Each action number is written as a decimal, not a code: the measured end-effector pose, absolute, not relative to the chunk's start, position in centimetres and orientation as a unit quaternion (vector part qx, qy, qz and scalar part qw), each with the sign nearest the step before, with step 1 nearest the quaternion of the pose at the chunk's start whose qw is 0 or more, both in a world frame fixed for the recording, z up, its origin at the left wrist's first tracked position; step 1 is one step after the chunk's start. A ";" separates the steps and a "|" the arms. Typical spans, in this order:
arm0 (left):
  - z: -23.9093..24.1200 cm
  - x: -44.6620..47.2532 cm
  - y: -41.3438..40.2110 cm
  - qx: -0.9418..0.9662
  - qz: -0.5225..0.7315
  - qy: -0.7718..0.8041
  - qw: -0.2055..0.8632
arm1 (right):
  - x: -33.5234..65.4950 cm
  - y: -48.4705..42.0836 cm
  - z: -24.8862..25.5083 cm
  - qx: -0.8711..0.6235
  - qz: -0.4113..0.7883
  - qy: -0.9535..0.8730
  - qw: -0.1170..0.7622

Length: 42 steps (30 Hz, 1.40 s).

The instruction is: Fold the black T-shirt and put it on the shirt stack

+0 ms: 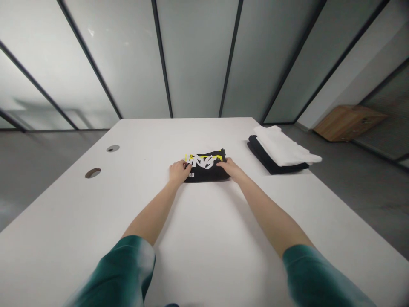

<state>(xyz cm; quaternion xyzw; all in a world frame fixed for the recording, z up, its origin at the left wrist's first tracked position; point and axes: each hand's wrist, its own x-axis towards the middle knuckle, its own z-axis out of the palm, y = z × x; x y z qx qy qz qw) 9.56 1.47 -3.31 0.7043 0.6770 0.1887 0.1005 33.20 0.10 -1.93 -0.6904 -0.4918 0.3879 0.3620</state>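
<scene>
Gripping: both hands on a folded black garment [207, 167], dead centre of the white counter [204, 238].
Left hand [179, 172]: at the garment's 9 o'clock edge, fingers curled onto the cloth, thumb at the edge; looks pinched shut on the fold, though the underside is hidden.
Right hand [232, 169]: at the 3 o'clock edge, fingers laid over the near corner, closed lightly on the fabric.
Why so held: my read is that one hand per side keeps the folded layers square and stops them sliding on the slick top.
Garment: soft knit, compact rectangle, white and yellow graffiti-style print facing up, small white lettering along the near edge.
Stack [281, 153]: at 2 o'clock of the garment, well apart; folded white cloth [284, 148] lying on a folded black one, edges roughly lined up, white one overhanging a little.
Counter: smooth matt white, two round cable holes [93, 172] at 9–10 o'clock.
Sleeves: green, blurred, bottom of frame.
Backdrop: frosted glass panels with dark frames; wooden box [348, 121] on the floor at 2 o'clock, far off.
</scene>
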 end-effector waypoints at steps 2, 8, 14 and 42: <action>-3.4 9.5 1.5 0.702 0.198 0.676 0.108 | 33.1 0.5 -1.3 -0.664 0.454 -0.439 0.401; -3.3 9.3 1.7 0.683 0.218 0.682 0.143 | 33.2 1.5 -0.5 -0.587 0.586 -0.276 0.485; -3.3 9.3 1.7 0.676 0.236 0.679 0.163 | 33.8 1.0 -1.0 -0.541 0.642 -0.269 0.472; -3.7 8.9 1.9 0.671 0.250 0.675 0.178 | 49.1 -7.7 13.8 -0.491 0.299 -0.286 0.767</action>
